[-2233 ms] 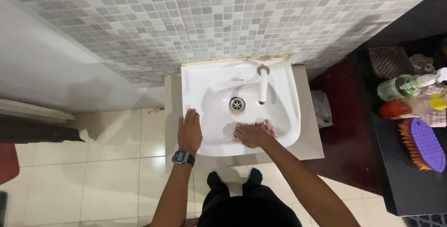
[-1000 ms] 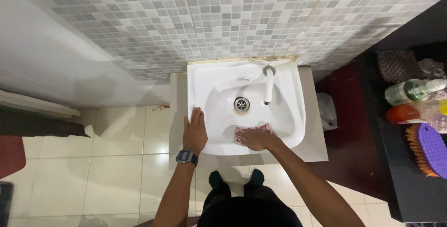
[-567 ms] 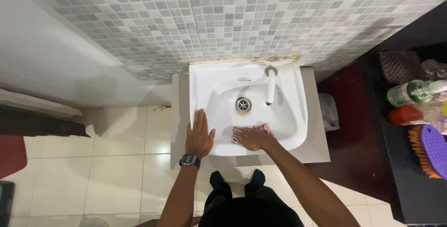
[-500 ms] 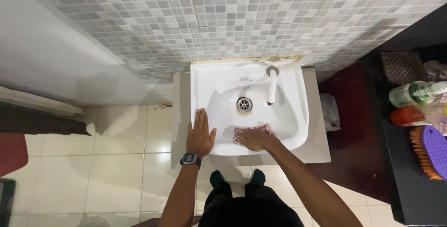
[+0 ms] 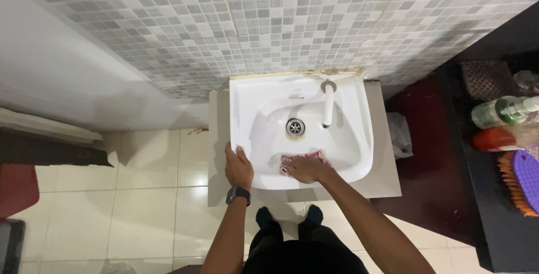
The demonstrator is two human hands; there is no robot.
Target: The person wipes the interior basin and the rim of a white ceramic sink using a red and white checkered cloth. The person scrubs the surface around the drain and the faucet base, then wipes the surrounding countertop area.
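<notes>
Left hand (image 5: pixel 238 167): grip clenched on the washbasin (image 5: pixel 359 128) front-left rim.
Right hand (image 5: pixel 303 168): flat, released, pressing the red-checked cloth (image 5: pixel 303 156).
Cloth: inside basin, under fingers.

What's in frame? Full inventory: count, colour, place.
sink: 1, white, against the tiled wall, centre
tap: 1, white spout, at the sink's back, over the bowl
drain: 1, metal, bottom of the bowl
cloth: 1, red and white checked, in the bowl's near side
plastic bag: 1, whitish, on the floor right of the sink
bottles: 2, one green, one orange-red, on the dark counter at right
brush: 1, purple with orange bristles, same counter
watch: 1, dark, left wrist
left hand: grips the sink's front-left rim
right hand: pressed on the cloth
</notes>
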